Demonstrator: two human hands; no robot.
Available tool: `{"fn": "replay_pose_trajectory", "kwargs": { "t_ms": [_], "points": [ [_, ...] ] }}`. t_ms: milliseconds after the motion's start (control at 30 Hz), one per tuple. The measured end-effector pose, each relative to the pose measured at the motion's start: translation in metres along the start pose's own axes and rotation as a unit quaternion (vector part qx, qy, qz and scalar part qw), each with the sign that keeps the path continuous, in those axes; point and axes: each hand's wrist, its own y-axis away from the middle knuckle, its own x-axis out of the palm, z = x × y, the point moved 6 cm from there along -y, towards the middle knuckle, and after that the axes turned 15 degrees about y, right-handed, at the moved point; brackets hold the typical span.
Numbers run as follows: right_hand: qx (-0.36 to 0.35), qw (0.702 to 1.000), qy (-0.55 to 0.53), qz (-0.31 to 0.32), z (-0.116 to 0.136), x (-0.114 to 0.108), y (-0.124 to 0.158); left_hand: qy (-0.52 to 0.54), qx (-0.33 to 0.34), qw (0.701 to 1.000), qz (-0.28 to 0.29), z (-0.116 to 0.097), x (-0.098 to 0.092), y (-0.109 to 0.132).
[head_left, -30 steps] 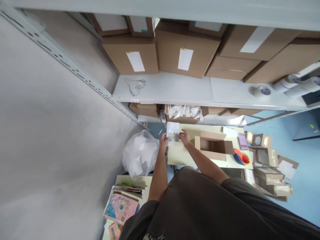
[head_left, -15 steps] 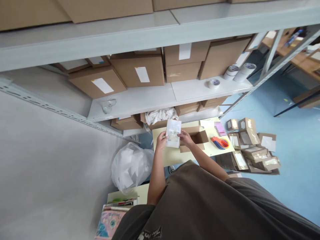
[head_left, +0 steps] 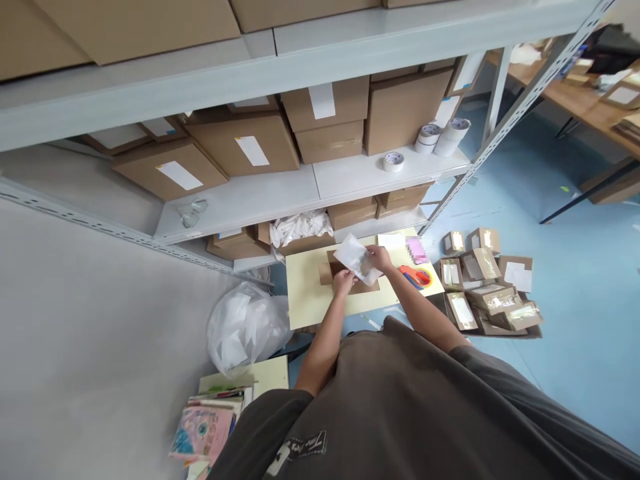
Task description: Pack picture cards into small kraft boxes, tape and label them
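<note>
Both hands hold a flat white packet [head_left: 353,253], which is tilted and shows a faint printed or see-through patch. My left hand [head_left: 344,283] pinches its lower edge. At the right edge, the fingers of my right hand [head_left: 380,259] are closed on it. Beneath the packet an open cardboard box [head_left: 326,273] stands on the cream table [head_left: 303,300]; the packet and hands hide much of it, so its inside cannot be made out.
To the right on the table lie an orange and blue tape dispenser [head_left: 415,277] and a pink item [head_left: 417,250]. Taped cartons [head_left: 480,263] are piled on the floor. A shelf [head_left: 240,200] with boxes and tape rolls [head_left: 394,161] stands ahead; a plastic bag [head_left: 245,327] sits left.
The packet has gone from upright beside the box to tilted above it, both hands moving with it. My left hand has shifted from its left side to its lower edge. The camera view has turned.
</note>
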Motion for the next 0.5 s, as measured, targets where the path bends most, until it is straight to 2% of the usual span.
{"fn": "replay_pose_trajectory", "kwargs": {
  "t_ms": [133,233,333,433,500],
  "points": [
    [-0.073,0.989,0.108,0.065,0.025,0.015,-0.018,0.021,-0.051,0.998,0.002,0.016,0.005,0.012],
    [-0.09,0.985,0.135,0.064,0.037,0.026,-0.024,-0.063,-0.085,0.994,-0.012,0.021,-0.011,0.016],
    [-0.087,0.989,0.119,0.009,0.035,0.027,-0.018,-0.156,-0.025,0.986,-0.05,0.007,-0.048,0.014],
    [-0.087,0.99,0.108,-0.026,0.017,0.023,0.001,-0.235,0.066,0.957,-0.158,-0.014,-0.098,0.013],
    [-0.079,0.99,0.107,-0.044,0.001,0.018,0.017,-0.263,0.093,0.936,-0.216,-0.021,-0.124,0.012]
  ]
}}
